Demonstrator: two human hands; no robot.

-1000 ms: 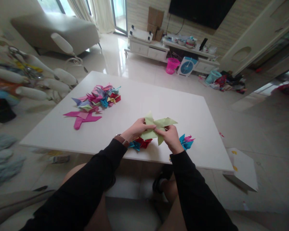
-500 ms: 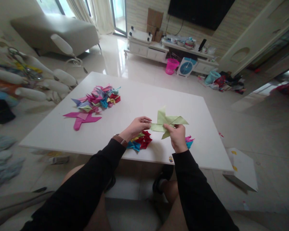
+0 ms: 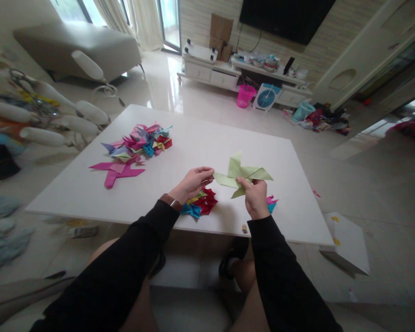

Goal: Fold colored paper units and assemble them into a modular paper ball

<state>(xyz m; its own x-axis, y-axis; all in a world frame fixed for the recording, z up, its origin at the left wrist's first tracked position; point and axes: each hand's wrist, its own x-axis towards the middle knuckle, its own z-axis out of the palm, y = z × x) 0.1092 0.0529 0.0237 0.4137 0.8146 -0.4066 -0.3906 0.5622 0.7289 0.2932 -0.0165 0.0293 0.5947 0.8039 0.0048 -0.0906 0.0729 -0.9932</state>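
Observation:
A light green folded paper pinwheel (image 3: 242,175) hangs just above the white table (image 3: 193,152). My right hand (image 3: 255,198) pinches it from below at its centre. My left hand (image 3: 192,182) grips the tip of its left arm, fingers curled. Below my left hand lies a small heap of red, blue and yellow folded papers (image 3: 200,204). A pink and blue folded piece (image 3: 271,202) peeks out to the right of my right hand.
A bigger pile of coloured folded papers (image 3: 138,142) and a flat pink pinwheel (image 3: 117,169) lie at the table's far left. White chair backs (image 3: 55,120) stand at the left. A white box (image 3: 347,240) sits on the floor at the right.
The green pinwheel has been turned and moved to the right, away from the red heap. My hands, close together on it before, have spread apart, the left now at its tip.

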